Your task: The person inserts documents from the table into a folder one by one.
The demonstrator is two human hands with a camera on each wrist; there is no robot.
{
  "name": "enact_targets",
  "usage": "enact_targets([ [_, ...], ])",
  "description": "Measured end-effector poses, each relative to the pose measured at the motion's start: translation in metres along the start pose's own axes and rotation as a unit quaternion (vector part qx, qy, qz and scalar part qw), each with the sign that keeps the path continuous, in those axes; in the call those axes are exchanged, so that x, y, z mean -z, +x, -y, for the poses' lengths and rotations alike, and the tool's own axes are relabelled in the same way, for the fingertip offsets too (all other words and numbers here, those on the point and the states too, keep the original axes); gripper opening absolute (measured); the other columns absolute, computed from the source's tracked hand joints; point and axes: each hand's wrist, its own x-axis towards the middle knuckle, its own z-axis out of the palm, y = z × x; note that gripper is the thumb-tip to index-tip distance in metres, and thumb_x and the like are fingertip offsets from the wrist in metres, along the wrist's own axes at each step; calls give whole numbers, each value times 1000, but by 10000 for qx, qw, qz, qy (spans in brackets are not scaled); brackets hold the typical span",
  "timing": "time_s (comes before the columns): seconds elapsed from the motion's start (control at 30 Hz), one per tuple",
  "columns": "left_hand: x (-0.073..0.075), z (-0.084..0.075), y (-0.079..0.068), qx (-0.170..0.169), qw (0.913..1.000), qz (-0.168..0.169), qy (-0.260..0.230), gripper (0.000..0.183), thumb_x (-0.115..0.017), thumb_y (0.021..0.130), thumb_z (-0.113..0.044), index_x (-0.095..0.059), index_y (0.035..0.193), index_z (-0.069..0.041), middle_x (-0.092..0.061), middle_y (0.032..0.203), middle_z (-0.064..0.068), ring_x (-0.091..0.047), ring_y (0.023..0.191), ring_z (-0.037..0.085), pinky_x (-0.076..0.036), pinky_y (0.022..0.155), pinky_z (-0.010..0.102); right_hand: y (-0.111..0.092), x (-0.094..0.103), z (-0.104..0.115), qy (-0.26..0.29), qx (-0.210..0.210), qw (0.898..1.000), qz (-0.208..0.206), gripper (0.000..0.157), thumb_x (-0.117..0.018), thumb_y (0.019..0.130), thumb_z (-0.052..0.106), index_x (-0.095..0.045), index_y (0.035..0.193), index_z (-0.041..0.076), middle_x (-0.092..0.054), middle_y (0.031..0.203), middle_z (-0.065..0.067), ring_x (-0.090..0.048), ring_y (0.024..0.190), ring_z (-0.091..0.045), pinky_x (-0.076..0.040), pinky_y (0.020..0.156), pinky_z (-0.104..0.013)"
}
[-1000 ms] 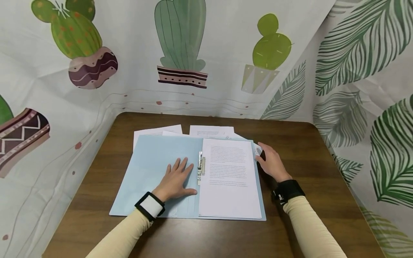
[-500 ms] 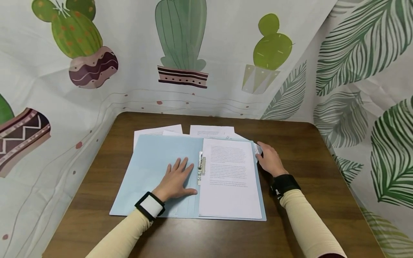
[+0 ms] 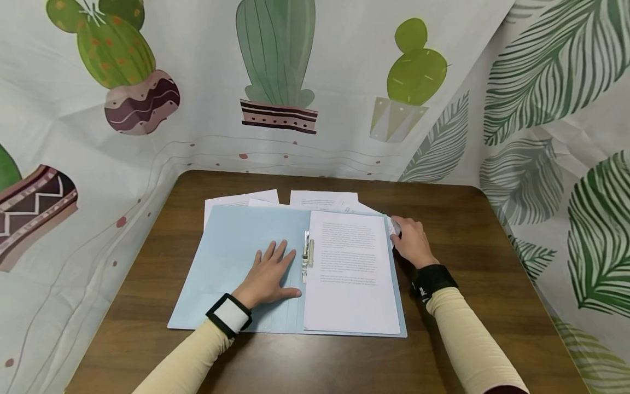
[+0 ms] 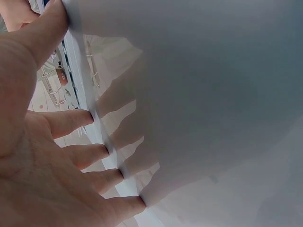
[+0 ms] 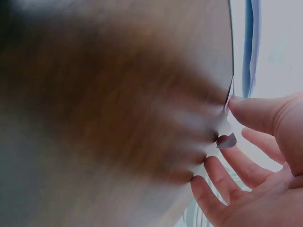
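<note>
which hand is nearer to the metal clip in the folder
Left. The left hand lies spread on the blue folder, just left of the metal clip; the right hand is farther, across the printed page at the folder's right edge.

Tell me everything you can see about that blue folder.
The light blue, plastic-looking folder lies open and flat on the wood-look table. A metallic clip sits by its middle fold. Printed sheets lie on its right half; other papers poke out from under its far edge. The left hand rests, fingers spread, on its left half. Whether the right hand touches it is unclear.
</note>
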Motion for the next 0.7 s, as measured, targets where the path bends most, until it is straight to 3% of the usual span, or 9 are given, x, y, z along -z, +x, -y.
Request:
enact_targets([
  [0.13, 0, -1, 0, 14, 10000, -2, -9, 103, -83, 78, -62, -45, 154, -3, -28, 164, 26, -20, 151, 51, -22, 112, 75, 2, 3, 0, 691, -187, 9974, -123, 56, -69, 96, 3, -49, 148, -1, -56, 129, -31, -53, 111, -41, -48, 93, -54],
  [0.27, 0, -1, 0, 15, 10000, 3, 12, 103, -83, 77, -62, -46, 154, -3, -29, 164, 26, -21, 151, 51, -22, 112, 75, 3, 7, 1, 1748, -757, 9813, -272, 64, -68, 97, 8, -42, 155, 5, -57, 124, -26, -55, 102, -36, -47, 82, -44],
  [0.4, 0, -1, 0, 18, 10000, 20, 36, 103, -82, 78, -62, -45, 154, -4, -28, 164, 26, -20, 151, 51, -22, 112, 75, 2, 11, 1, 2612, -1390, 9547, -302, 73, -68, 98, 10, -31, 161, 7, -55, 133, -26, -56, 112, -34, -48, 87, -38],
  [0.5, 0, -1, 1, 20, 10000, 39, 78, 103, -81, 78, -63, -45, 155, -4, -28, 165, 25, -20, 152, 50, -22, 112, 75, 1, 12, 3, 3224, -1812, 9290, -127, 76, -67, 99, 10, -26, 162, 6, -54, 138, -27, -58, 116, -31, -52, 91, -34],
  [0.63, 1, -1, 1, 16, 9999, 33, 107, 103, -81, 78, -63, -45, 155, -4, -28, 164, 25, -20, 151, 50, -22, 112, 75, -1, 12, 5, 3872, -2232, 8945, 123, 75, -67, 100, 13, -26, 162, 4, -56, 137, -25, -64, 106, -22, -57, 87, -30],
  [0.7, 2, -2, 1, 19, 9999, 35, 99, 103, -81, 78, -64, -45, 155, -4, -28, 164, 25, -20, 151, 50, -22, 112, 75, -2, 12, 5, 3946, -2357, 8879, 214, 69, -67, 101, 15, -32, 159, 3, -57, 135, -24, -66, 99, -18, -58, 82, -27],
])
